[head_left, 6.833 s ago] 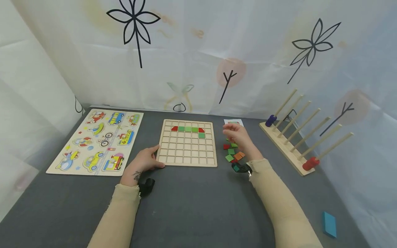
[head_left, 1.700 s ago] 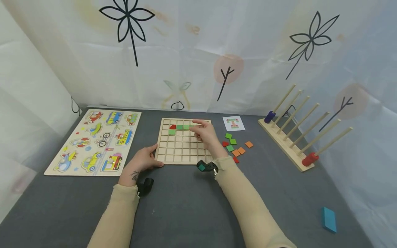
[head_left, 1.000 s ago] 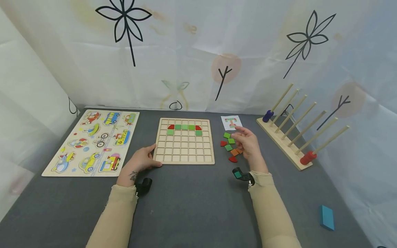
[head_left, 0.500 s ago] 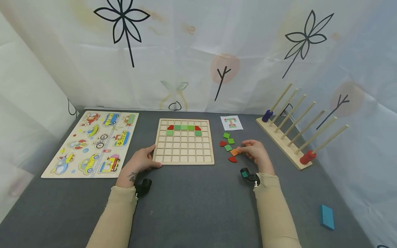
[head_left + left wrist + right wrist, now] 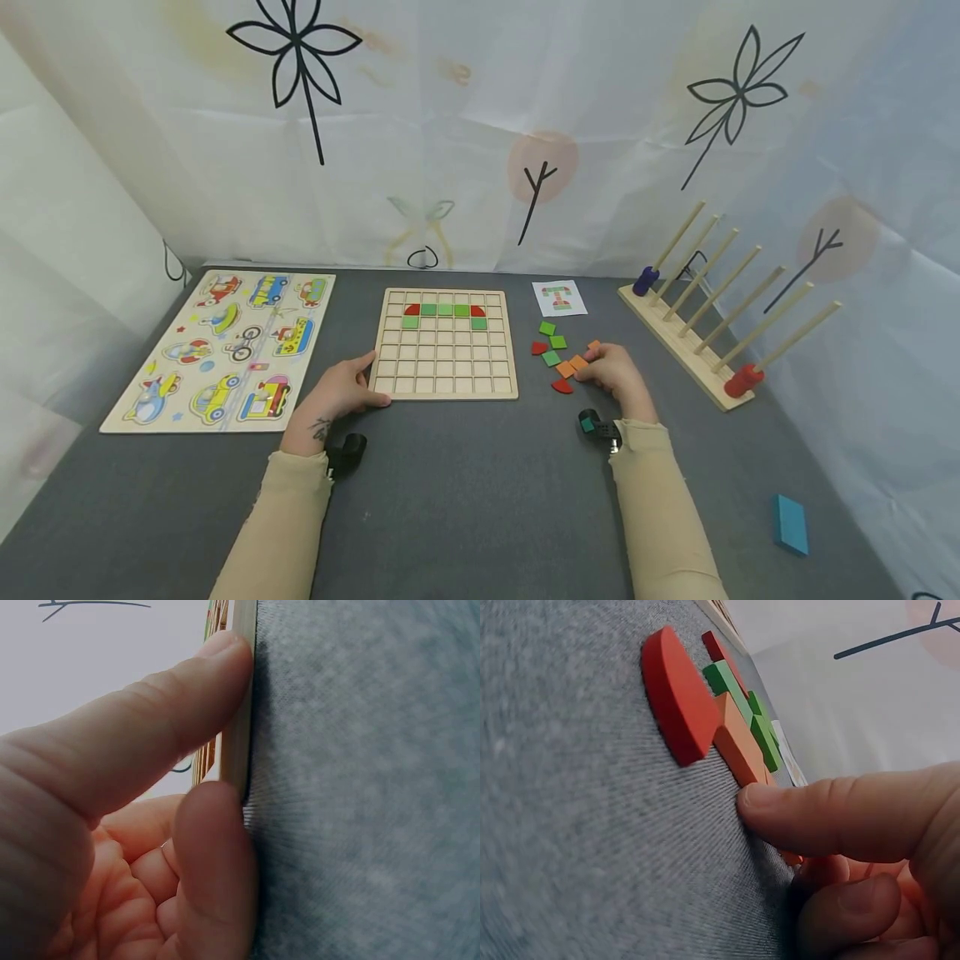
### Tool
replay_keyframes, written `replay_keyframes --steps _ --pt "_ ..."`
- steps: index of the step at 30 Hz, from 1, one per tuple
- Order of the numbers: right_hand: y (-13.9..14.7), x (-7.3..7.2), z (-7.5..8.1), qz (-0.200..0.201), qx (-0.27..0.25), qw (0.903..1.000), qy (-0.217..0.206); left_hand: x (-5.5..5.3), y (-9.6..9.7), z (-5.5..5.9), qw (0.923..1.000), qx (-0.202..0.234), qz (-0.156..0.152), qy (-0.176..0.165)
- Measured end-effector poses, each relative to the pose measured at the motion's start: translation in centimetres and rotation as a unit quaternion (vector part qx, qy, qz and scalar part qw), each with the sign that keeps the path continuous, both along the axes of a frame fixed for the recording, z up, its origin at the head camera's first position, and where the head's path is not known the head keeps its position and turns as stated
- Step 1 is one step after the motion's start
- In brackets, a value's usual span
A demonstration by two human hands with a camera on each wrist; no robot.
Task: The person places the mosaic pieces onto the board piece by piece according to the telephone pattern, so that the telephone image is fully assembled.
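Note:
My left hand (image 5: 341, 392) holds the wooden grid board (image 5: 454, 383) at its near left corner, thumb and finger against the edges. In the left wrist view the thumb (image 5: 202, 697) lies along that edge. Red and green pieces fill several cells in the board's upper rows. To the right, my right hand (image 5: 615, 375) is low over the loose tiles, thumb and forefinger pinching at an orange tile (image 5: 577, 362). A second orange tile (image 5: 565, 369) and a red rounded piece (image 5: 675, 697) lie beside it. Another orange tile (image 5: 594, 344) shows just beyond the fingers.
Loose green tiles (image 5: 557, 342) and a pattern card (image 5: 559, 298) lie behind the right hand. A vehicle puzzle (image 5: 225, 350) is at left. A peg stand (image 5: 686, 346) with upright rods stands at right. A blue block (image 5: 791, 525) lies near right.
A green tile has appeared in the second row on the left. My right hand has gone from the board to the loose tiles and down to the orange one. The left hand stays at the corner.

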State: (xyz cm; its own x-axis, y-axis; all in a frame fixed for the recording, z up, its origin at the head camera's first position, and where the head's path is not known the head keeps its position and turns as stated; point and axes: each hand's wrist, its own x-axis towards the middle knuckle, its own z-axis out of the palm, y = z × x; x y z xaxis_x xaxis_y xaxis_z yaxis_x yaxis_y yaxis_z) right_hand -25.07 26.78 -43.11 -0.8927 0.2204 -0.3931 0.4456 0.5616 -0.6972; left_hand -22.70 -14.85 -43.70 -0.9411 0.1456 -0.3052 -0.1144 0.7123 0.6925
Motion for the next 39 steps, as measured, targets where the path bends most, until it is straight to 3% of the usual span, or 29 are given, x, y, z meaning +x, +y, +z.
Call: replay_keyframes --steps 7,14,19,22,25,30,33,39 --pt "-0.2 0.0 0.2 0.004 0.002 1.0000 -0.001 0.1 -0.1 -0.1 1.0000 0.005 0.002 0.001" --pt "-1.1 -0.1 1.6 0.009 0.006 0.9982 0.058 0.1 -0.1 -0.2 1.0000 0.005 0.003 0.002" --pt "-3.5 -1.0 2.4 0.014 -0.069 0.9920 0.105 0.1 -0.2 -0.2 1.0000 0.008 0.003 0.001" --pt "-5.6 -1.8 2.6 0.019 -0.159 0.9799 0.119 0.2 -0.2 -0.1 1.0000 0.007 0.003 0.002" --pt "-8.0 -2.5 2.4 0.022 -0.242 0.9604 0.137 0.2 -0.3 0.0 1.0000 0.007 0.002 0.003" --pt "-11.8 -3.6 1.5 0.029 -0.327 0.9321 0.153 0.2 -0.2 0.0 1.0000 0.003 0.004 0.002" --pt "-13.6 -4.2 1.1 0.041 -0.334 0.9305 0.146 0.1 -0.1 0.1 1.0000 0.004 0.005 0.002" --pt "-16.3 -5.2 0.6 0.084 -0.272 0.9476 0.146 0.1 0.0 0.1 1.0000 -0.001 0.009 0.003"
